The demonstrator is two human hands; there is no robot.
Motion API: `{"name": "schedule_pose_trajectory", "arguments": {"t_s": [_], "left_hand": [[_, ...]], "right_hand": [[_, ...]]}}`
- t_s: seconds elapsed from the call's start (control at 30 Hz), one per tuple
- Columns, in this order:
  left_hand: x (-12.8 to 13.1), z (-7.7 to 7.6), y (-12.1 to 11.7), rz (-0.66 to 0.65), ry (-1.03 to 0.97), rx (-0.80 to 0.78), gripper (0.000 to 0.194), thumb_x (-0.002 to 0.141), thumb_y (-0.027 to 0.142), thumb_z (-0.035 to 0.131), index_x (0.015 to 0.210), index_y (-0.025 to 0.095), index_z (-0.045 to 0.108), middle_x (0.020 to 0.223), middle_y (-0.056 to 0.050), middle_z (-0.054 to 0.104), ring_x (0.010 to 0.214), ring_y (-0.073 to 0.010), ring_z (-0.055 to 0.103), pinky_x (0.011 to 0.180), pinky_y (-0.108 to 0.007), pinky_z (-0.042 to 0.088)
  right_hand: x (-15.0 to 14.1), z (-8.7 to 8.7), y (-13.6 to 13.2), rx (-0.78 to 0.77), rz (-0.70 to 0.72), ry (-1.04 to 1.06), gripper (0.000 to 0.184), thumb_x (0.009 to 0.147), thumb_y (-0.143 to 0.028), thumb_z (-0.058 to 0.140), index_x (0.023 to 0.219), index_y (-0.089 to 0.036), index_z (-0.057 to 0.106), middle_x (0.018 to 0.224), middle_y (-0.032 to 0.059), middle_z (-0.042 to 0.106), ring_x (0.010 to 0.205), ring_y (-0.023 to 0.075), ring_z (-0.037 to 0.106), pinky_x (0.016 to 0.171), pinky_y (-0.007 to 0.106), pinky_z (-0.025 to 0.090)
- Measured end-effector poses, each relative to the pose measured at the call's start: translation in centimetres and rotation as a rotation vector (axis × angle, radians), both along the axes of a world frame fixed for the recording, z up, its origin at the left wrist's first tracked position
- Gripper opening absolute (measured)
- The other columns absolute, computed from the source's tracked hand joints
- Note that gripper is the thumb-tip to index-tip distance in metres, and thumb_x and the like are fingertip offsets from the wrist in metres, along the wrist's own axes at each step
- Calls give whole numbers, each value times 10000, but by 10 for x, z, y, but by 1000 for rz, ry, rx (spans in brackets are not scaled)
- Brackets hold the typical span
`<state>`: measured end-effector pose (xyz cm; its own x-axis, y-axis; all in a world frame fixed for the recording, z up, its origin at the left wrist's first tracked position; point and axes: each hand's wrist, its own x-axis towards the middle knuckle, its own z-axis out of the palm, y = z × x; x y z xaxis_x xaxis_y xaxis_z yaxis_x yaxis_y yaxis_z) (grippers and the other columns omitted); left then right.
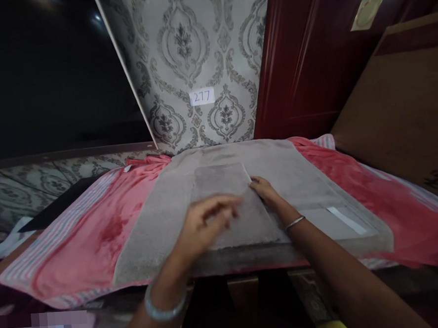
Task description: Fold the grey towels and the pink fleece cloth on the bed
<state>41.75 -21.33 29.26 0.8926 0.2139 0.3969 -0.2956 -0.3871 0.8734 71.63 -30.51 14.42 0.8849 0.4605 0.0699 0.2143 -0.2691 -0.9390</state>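
A grey, plush-looking cloth lies spread over a pink towel-like cloth. A folded grey panel of it rests on top in the middle, with a straight right edge. My right hand, with a thin bangle at the wrist, has its fingers closed on that right edge. My left hand hovers over the lower left of the panel, blurred by motion, its fingers bent and apart with nothing visible in them. To the right, a white strip lies on a smooth pale patch of the grey cloth.
The pink cloth with striped borders extends out on both sides. A large dark screen stands at the left. At the right is a cardboard box beside a dark red door. A paper label is on the patterned wall behind.
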Motion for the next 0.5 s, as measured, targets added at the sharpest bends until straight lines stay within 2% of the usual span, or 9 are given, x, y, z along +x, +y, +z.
{"name": "schedule_pose_trajectory", "arguments": {"t_s": [0.07, 0.17, 0.2, 0.27, 0.33, 0.4, 0.5], "left_hand": [[28, -19, 34, 257, -5, 11, 339, 871, 383, 618, 1134, 199, 729, 950, -66, 742, 750, -156, 633, 683, -279, 514], [51, -64, 88, 640, 90, 89, 451, 772, 285, 668, 1206, 161, 685, 1146, -113, 697, 868, -184, 636, 727, -291, 509], [53, -79, 101, 708, 159, 105, 499, 758, 270, 680, 1242, 147, 668, 1137, -119, 689, 860, -186, 636, 747, -302, 513], [54, -102, 119, 726, 310, 120, 540, 769, 275, 683, 1288, 131, 646, 1003, -90, 695, 811, -189, 638, 760, -318, 515], [52, -116, 126, 668, 410, 128, 525, 804, 308, 670, 1297, 131, 646, 862, -52, 684, 787, -200, 647, 770, -330, 516], [52, -123, 126, 630, 446, 130, 511, 814, 336, 681, 1282, 133, 663, 825, -50, 688, 829, -226, 669, 806, -348, 521], [55, -126, 124, 626, 435, 33, 565, 763, 336, 752, 1283, 133, 664, 921, -93, 731, 952, -273, 692, 892, -386, 529]], "right_hand": [[-5, 0, -7, -11, 2, 4, 519, 772, -295, 657, 1278, -181, 656, 1002, 47, 745, 899, 206, 678, 842, 325, 546], [-14, 1, -19, -50, 38, -43, 730, 748, -354, 719, 1432, -168, 546, 1018, 45, 723, 902, 213, 661, 862, 347, 534], [-17, 1, -23, -69, 60, -60, 779, 748, -366, 725, 1466, -154, 511, 1022, 53, 718, 902, 217, 659, 862, 351, 533], [-24, 2, -31, -107, 116, -83, 836, 761, -366, 715, 1515, -126, 444, 1034, 71, 716, 902, 223, 660, 853, 355, 535], [-30, 3, -37, -138, 155, -115, 833, 768, -326, 693, 1530, -132, 420, 1059, 76, 721, 912, 227, 665, 854, 359, 539], [-38, 4, -39, -200, 136, -196, 795, 758, -277, 681, 1509, -151, 456, 1098, 78, 725, 940, 237, 670, 880, 364, 533], [-50, 5, -36, -345, 34, -309, 752, 771, -241, 648, 1500, -150, 488, 1105, 92, 732, 958, 261, 676, 891, 365, 524]]}}
